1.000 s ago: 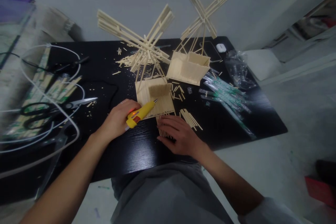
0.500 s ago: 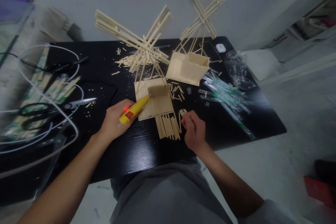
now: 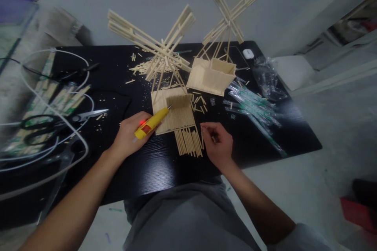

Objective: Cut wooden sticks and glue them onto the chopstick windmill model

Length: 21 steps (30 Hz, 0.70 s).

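1. Head view, left hand: the left hand is wrapped around a yellow glue gun, a red light glowing beside its grip. The nozzle points forward and to the right, over the base of the front stick model; whether it touches cannot be told.
2. Head view, right hand: the right hand has its fingers curled, with thumb and forefinger brought close together. I cannot tell whether something thin is pinched between them. It is just beside a row of short sticks lying side by side at the near edge of the front model's base.
3. Head view, models: the front model stands near the middle of the black table, crossed blades at its top and a low upright panel on its base. The back model, behind it and to the right, carries an open-topped stick box; the inner face of a wall shows, but its floor cannot be made out.
4. Head view, wrappings: at the left, green-printed wrappers hold pale sticks, partly behind scissors and a white cable. At the right lie clear, green-marked sleeves and, beyond them, a crumpled clear bag whose contents cannot be told. A small white case sits near the far corner, closed.
5. Head view, loose pieces: a heap of short offcuts lies behind the front model.
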Each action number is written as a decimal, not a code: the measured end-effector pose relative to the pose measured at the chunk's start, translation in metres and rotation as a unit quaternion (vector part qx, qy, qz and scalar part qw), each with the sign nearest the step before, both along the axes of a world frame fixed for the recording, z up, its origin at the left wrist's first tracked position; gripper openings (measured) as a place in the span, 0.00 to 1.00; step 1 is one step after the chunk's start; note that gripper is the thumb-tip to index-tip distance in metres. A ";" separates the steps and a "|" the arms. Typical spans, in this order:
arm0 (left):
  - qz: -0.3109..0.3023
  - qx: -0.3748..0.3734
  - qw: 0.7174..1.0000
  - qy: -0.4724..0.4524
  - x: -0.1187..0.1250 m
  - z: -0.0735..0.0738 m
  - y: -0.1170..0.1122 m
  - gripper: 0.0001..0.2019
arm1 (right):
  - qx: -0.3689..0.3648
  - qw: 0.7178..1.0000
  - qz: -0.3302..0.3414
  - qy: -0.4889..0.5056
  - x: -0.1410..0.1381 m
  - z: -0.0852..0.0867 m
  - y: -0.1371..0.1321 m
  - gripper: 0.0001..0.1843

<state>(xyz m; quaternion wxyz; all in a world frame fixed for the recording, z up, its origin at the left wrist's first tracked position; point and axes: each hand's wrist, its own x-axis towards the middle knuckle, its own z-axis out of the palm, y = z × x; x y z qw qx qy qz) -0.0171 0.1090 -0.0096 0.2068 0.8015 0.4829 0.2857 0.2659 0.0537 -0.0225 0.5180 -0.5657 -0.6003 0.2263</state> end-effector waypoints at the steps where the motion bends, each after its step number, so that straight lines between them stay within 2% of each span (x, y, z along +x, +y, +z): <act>1: -0.002 0.003 1.000 -0.001 0.000 -0.001 0.000 0.10 | 0.001 1.000 -0.002 0.001 0.000 -0.001 0.000 0.05; 11: 0.003 -0.002 1.000 0.002 -0.001 -0.003 0.000 0.10 | 0.019 0.999 0.009 0.041 -0.002 -0.008 0.003 0.02; 21: -0.008 0.029 1.000 -0.005 -0.004 -0.010 0.002 0.08 | 0.017 0.999 0.026 0.029 0.001 -0.014 0.003 0.04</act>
